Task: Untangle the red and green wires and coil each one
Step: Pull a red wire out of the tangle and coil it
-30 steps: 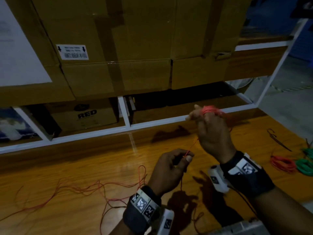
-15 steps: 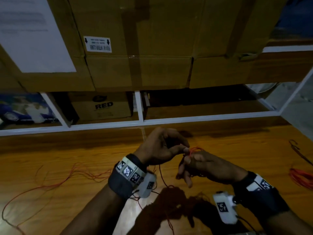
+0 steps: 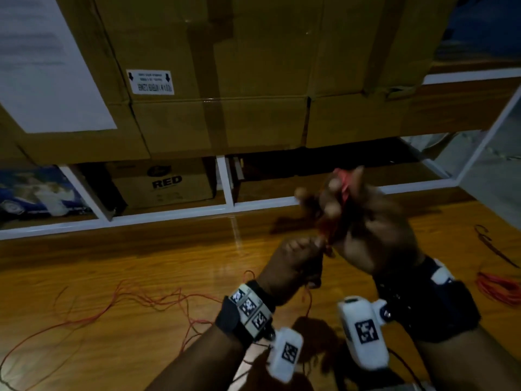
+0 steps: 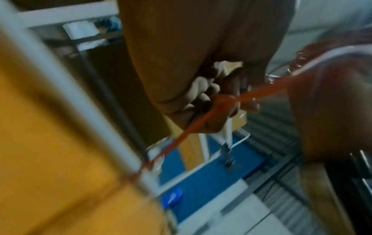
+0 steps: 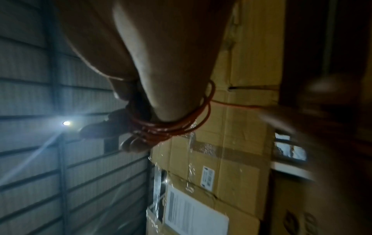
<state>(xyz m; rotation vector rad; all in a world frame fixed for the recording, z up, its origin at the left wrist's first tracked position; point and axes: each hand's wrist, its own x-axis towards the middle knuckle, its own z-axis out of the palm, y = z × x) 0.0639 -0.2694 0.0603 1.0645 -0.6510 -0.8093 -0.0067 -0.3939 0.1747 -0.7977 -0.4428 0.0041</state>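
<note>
A thin red wire (image 3: 141,300) trails loose over the wooden table (image 3: 84,277) to the left. Above the table my left hand (image 3: 315,245) pinches this wire where it runs up to the right hand. The left wrist view shows those fingers (image 4: 205,97) curled round the taut red strand (image 4: 223,101). My right hand (image 3: 338,193) is raised and blurred, with several turns of red wire (image 3: 342,187) wound round its fingers. The right wrist view shows that coil (image 5: 171,127) hugging the fingers. No green wire is in view.
A finished red coil (image 3: 499,286) lies at the table's right edge, with a dark wire (image 3: 493,246) beyond it. White shelf frames (image 3: 225,179) and cardboard boxes (image 3: 211,66) stand along the back of the table.
My right hand has risen up and away with the coil on its fingers. The left hand has dropped below it, still pinching the strand. The head view has shifted slightly.
</note>
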